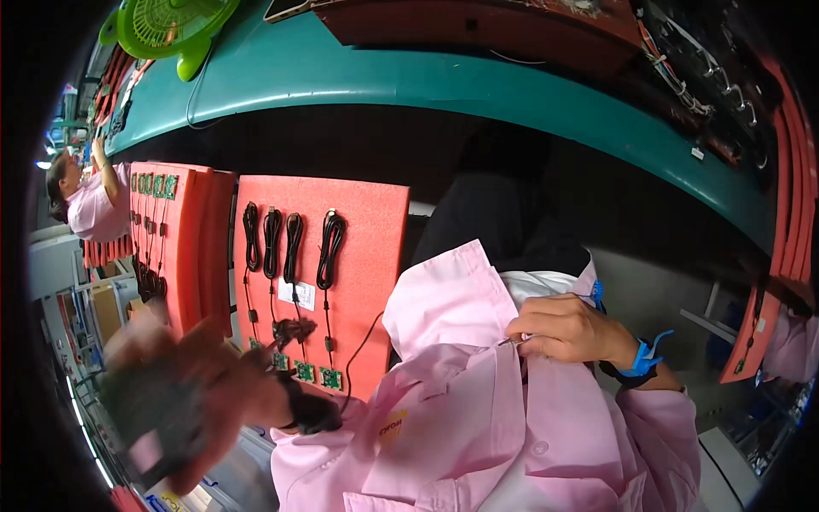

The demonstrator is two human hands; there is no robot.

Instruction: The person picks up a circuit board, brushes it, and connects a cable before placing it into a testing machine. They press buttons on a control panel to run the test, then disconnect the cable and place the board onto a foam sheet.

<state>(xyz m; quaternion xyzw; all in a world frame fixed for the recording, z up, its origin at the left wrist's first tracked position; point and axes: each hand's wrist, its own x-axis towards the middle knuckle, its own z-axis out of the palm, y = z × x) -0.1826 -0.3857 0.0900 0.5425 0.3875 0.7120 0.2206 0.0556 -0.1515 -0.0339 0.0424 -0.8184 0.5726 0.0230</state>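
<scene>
My right hand [565,328] is closed at my chest and pinches the front edge of my pink work coat [478,410]. A small glint of metal shows at its fingertips. A blue wrist strap [641,357] sits on that wrist. At the lower left my left hand [183,388] is badly blurred by motion. It looks wrapped around a dark grey object [149,422] whose kind I cannot make out. A black band [311,414] circles the left wrist.
A red foam tray [375,256] beside my left arm carries coiled black cables [331,247] and small green circuit boards [317,374]. More red trays [192,247] stand to its left. A co-worker in pink [90,205] works at the far left. A teal bench edge [426,81] and a green fan [171,26] lie above.
</scene>
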